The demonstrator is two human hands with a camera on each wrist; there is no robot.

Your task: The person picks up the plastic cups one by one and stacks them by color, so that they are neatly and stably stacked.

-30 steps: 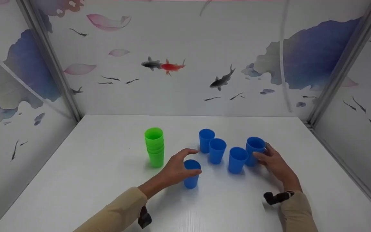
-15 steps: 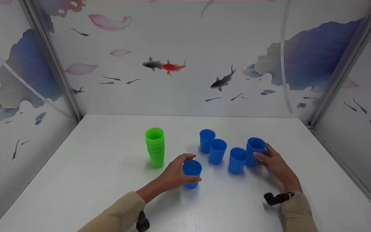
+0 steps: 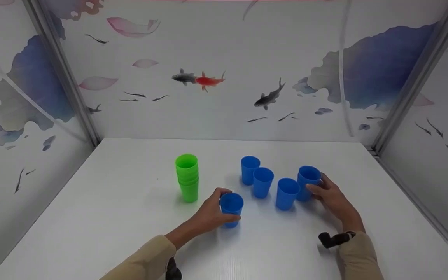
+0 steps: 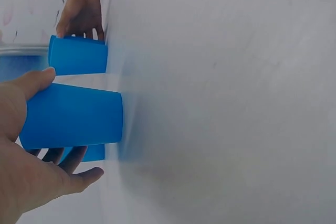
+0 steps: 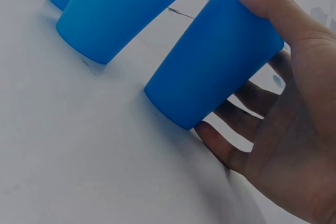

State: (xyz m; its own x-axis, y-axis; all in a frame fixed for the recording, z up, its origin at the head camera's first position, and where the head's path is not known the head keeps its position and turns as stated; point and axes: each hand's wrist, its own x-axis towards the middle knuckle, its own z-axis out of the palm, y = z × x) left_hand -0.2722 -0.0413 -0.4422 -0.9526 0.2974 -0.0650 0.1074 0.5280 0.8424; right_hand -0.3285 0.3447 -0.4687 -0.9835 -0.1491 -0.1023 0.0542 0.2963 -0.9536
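Pinching the nearest blue cup (image 3: 231,203) is the left hand (image 3: 207,213); the right hand (image 3: 332,197) grips the rightmost blue cup (image 3: 303,186), both cups upright on the white tabletop (image 3: 107,221).

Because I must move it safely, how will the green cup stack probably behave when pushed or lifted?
The green cup stack would probably tip if pushed high: it is tall and narrows downward. Lifted from above, it might come apart, since it is nested cups.

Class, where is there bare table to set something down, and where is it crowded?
Bare: the table left of the green cups, and at the front between left sleeve and right sleeve. Crowded: right of centre, among four blue cups.
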